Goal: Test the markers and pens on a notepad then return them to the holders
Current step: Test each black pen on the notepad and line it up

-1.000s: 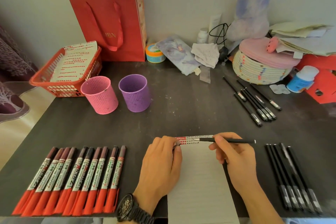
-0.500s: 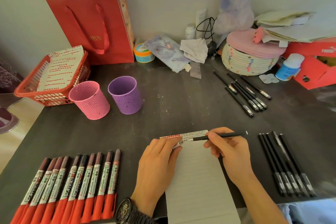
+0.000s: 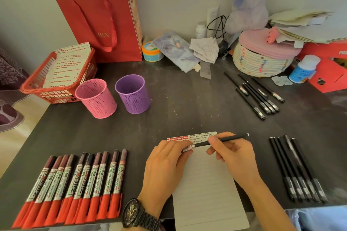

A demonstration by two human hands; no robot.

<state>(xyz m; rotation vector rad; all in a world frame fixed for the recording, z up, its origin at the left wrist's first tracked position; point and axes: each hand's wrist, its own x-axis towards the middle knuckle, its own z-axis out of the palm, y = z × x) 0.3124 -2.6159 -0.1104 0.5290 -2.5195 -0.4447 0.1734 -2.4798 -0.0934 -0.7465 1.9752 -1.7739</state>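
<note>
Red basket (image 3: 56,73) at far left, holds sheets with rows of red marks. Row of markers (image 3: 75,184) lies side by side on the dark tabletop (image 3: 187,114), front left. Their red ends face the viewer and their dark ends point away. White labels carry a big "Z" word, rest too blurry to read. Pink holder (image 3: 96,99) and purple holder (image 3: 133,94) stand upright just beside each other, perforated, nothing visible inside. Red bag (image 3: 105,20) behind them has gold lettering, unclear.

Left hand (image 3: 165,167), with a watch (image 3: 139,214) on the wrist, lies palm-down on the notepad (image 3: 206,193), fingertips pinching the silver labelled end of the pen (image 3: 229,139). Notepad is lined and blank. Its top strip has red print and tiny dark text, unreadable. Pen is slim and black, lying almost level across the notepad's top edge. Right hand (image 3: 232,154) grips its barrel, fingers curled round it.

Far pens (image 3: 257,95) are bunched at the right rear. Near pens (image 3: 296,170) lie in a row at front right. All are black and capped.
</note>
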